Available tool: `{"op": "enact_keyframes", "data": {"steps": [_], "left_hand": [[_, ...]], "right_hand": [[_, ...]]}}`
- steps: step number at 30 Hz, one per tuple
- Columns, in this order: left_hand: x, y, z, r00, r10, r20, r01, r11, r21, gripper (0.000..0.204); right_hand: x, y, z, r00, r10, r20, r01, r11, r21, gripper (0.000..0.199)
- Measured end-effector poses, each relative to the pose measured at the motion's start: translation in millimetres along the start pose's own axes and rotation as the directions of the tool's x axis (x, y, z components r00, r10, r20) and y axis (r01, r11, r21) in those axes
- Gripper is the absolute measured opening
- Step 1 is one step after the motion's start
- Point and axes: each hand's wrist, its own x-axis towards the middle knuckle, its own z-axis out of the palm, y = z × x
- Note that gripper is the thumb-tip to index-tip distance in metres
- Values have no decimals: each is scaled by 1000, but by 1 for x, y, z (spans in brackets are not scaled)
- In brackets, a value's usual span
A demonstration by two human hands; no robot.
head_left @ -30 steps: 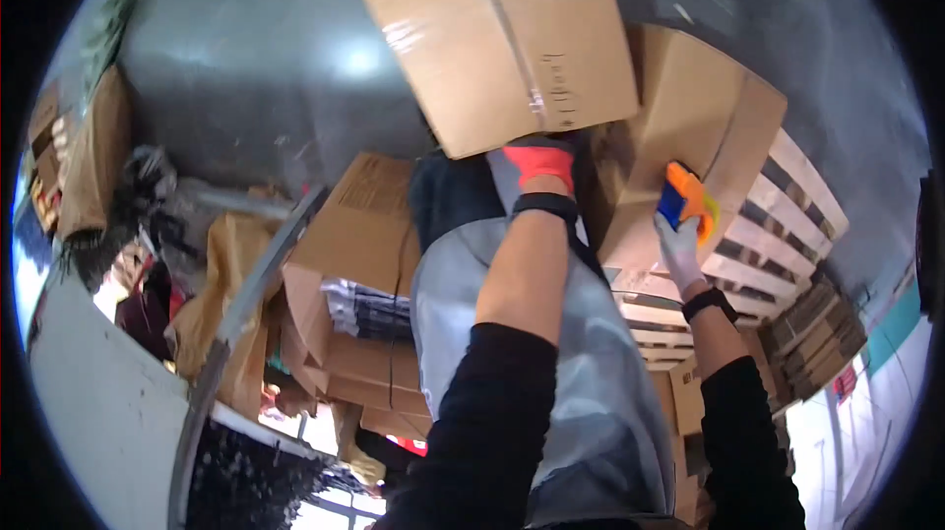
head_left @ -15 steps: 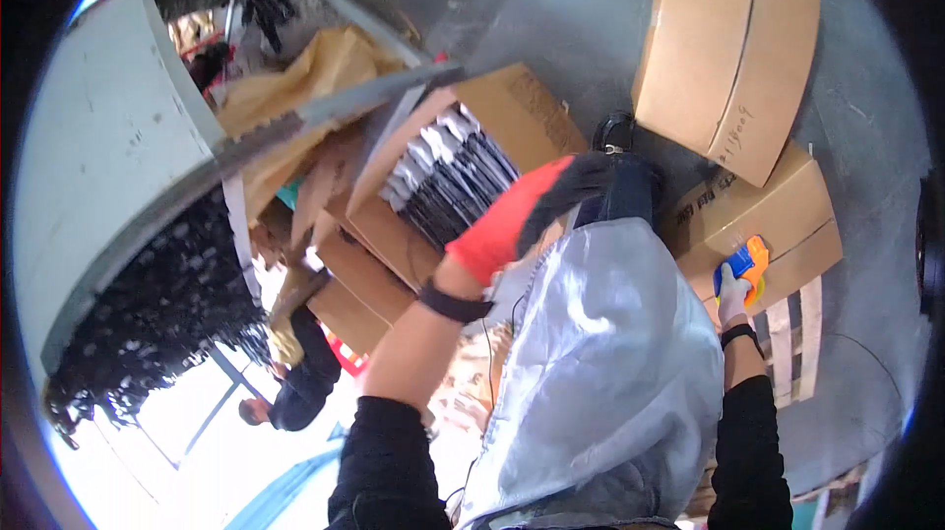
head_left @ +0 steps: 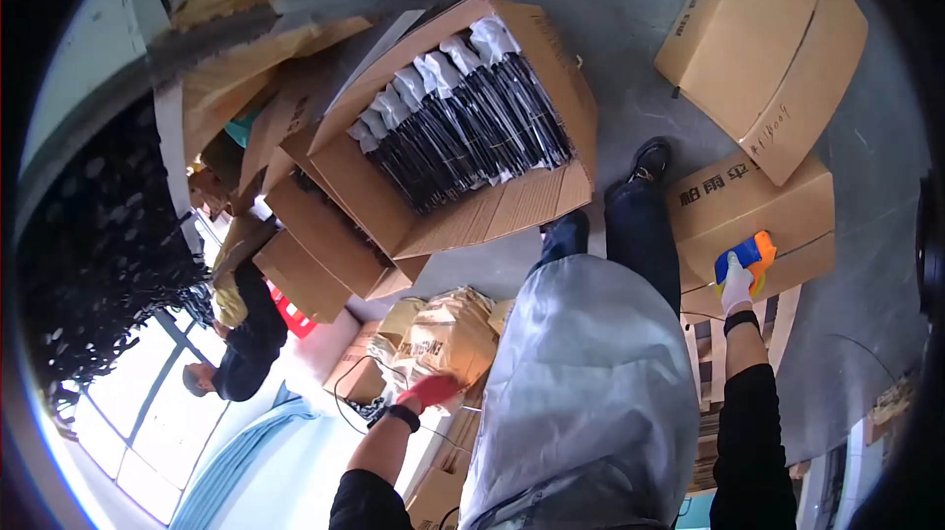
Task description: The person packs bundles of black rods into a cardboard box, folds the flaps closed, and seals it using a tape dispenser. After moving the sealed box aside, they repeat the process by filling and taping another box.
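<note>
An orange and blue tape dispenser [head_left: 748, 256] is being gripped in the right hand [head_left: 735, 284], whose white-gloved fingers are being kept wrapped around its handle, and the tool is being held against the top of a closed cardboard box [head_left: 743, 210] lying at the person's right, just beside the dark trouser legs and black shoes [head_left: 650, 158]. A second closed box [head_left: 763, 48] is being seen lying tilted just beyond it on the grey floor [head_left: 630, 8]. The left hand [head_left: 430, 390], gloved in red, is being held low at the person's left, over a crumpled tan paper sack [head_left: 448, 333]; its fingers are being blurred by motion, so it cannot be told whether they are open or closed, nor whether the sack is being touched. A black band is being worn on each wrist, and a grey apron [head_left: 591, 382] is being worn over the front of the body. Ahead of the feet, a large open carton [head_left: 463, 136] is being shown packed with black items in clear sleeves, with smaller brown boxes [head_left: 315, 264] stacked beside it. A wooden pallet [head_left: 704, 353] is being partly hidden under the right forearm. At the far left, another person [head_left: 241, 333] in dark clothes is being seen bending down.
</note>
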Motion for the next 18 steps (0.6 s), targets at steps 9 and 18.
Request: {"op": "enact_keyframes", "data": {"steps": [9,18], "left_hand": [[38,178,-78,590,395,-704,-779,507,-368,31],[83,67,-131,447,50,-893,-892,98,-441,32]], "right_hand": [[-3,-30,-51,976,89,200,-87,996,-19,33],[-230,-128,-16,388,-917,91,890,347,-295,30]]}}
